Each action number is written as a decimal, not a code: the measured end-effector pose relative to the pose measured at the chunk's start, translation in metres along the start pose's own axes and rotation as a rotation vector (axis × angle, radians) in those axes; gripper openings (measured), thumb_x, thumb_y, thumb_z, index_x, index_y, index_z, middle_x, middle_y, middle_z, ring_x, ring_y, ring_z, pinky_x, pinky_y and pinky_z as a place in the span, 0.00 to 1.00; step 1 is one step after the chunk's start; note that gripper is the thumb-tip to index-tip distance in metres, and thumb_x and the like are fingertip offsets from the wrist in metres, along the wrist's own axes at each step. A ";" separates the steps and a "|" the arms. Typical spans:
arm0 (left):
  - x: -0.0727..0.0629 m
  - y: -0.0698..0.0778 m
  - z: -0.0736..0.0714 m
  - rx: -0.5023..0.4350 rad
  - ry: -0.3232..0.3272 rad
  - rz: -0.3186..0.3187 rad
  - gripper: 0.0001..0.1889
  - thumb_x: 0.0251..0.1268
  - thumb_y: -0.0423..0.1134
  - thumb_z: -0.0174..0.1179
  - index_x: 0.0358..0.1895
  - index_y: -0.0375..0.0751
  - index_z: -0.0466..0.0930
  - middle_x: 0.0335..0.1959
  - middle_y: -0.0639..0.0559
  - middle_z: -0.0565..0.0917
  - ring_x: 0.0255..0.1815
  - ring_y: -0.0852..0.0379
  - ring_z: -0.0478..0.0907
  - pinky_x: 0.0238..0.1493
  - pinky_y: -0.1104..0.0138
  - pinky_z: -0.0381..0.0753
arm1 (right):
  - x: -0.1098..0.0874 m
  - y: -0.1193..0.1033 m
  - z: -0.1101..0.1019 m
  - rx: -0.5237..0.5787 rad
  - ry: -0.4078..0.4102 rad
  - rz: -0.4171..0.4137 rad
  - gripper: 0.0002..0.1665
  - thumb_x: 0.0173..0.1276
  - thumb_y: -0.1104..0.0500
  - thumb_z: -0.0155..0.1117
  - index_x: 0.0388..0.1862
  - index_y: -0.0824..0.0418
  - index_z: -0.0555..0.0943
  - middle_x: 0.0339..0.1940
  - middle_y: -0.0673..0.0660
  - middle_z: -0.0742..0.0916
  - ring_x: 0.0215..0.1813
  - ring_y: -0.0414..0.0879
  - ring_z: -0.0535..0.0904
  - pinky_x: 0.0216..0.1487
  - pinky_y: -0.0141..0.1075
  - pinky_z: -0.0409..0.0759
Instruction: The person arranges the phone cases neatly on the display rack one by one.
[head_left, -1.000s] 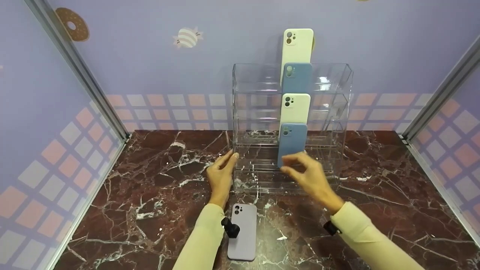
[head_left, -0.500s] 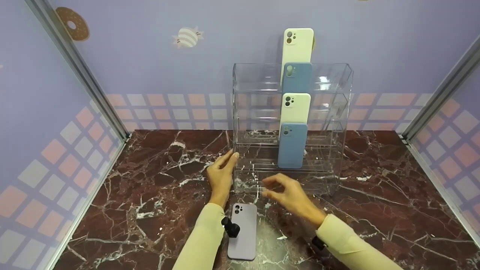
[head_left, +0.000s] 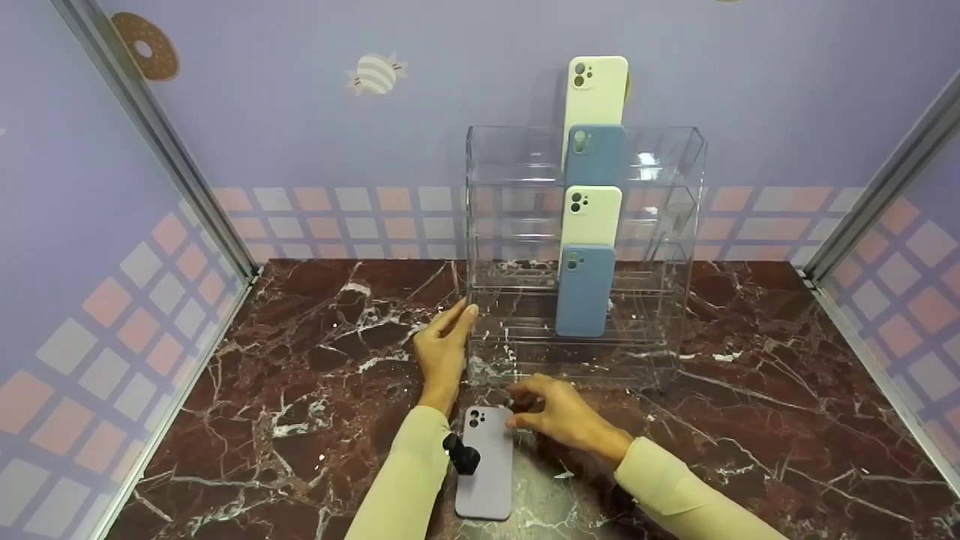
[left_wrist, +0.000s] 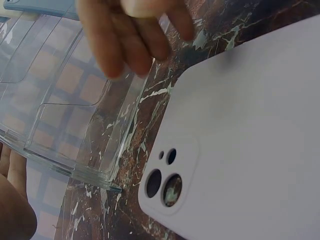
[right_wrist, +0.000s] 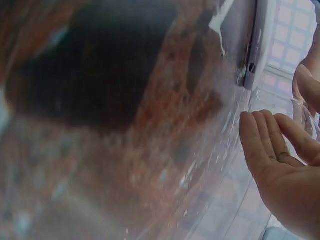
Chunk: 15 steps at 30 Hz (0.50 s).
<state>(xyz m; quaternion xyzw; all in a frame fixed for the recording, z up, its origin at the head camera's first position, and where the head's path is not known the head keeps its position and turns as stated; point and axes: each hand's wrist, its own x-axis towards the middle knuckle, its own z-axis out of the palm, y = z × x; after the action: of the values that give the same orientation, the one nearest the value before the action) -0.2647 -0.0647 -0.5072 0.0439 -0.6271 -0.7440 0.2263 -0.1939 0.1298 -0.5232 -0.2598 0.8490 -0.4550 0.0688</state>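
My left hand (head_left: pixel 441 352) rests its fairly straight fingers and thumb against the left side of a clear tiered acrylic display rack (head_left: pixel 480 259). On the table in front of the rack, a lavender phone case (head_left: pixel 491 484) lies with its camera cutouts facing up, partly covered by the black wrist mount (head_left: pixel 465 459). My right hand (head_left: pixel 566 418) is at its upper right corner, thumb close to the edge and fingers slightly bent. In the left wrist view, the right fingers (left_wrist: pixel 132 47) hang over the case's (left_wrist: pixel 250 120) top edge with nothing between them.
A column of phone cases leans in the rack tiers: a cream case (head_left: pixel 596 101) at the top, a blue one (head_left: pixel 596 161), another cream one (head_left: pixel 591 225), and a blue one (head_left: pixel 585 300) lowest. A patterned purple wall (head_left: pixel 315 135) stands behind the dark marble table (head_left: pixel 315 450).
My right hand has come away from the lowest blue case and moved down and left to the lavender case's corner. The left hand and the rack stay put.
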 end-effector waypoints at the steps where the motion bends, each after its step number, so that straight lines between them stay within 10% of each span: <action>1: 0.000 0.000 0.000 -0.001 0.000 -0.001 0.13 0.66 0.34 0.76 0.52 0.35 0.92 0.42 0.45 0.91 0.39 0.59 0.88 0.44 0.70 0.87 | 0.000 0.000 0.002 -0.015 -0.008 0.000 0.31 0.64 0.58 0.81 0.61 0.73 0.83 0.49 0.61 0.87 0.50 0.56 0.86 0.55 0.44 0.87; 15: -0.001 0.000 -0.003 0.006 -0.019 0.001 0.13 0.67 0.36 0.76 0.52 0.36 0.92 0.42 0.46 0.91 0.41 0.55 0.89 0.45 0.68 0.87 | -0.001 0.000 0.015 -0.122 -0.025 0.011 0.28 0.59 0.57 0.86 0.53 0.71 0.86 0.42 0.55 0.81 0.41 0.48 0.81 0.46 0.38 0.85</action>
<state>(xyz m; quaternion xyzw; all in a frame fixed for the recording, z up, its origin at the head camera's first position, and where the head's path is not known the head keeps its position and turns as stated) -0.2633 -0.0669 -0.5083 0.0370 -0.6315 -0.7424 0.2206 -0.1874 0.1192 -0.5316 -0.2645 0.8756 -0.3987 0.0662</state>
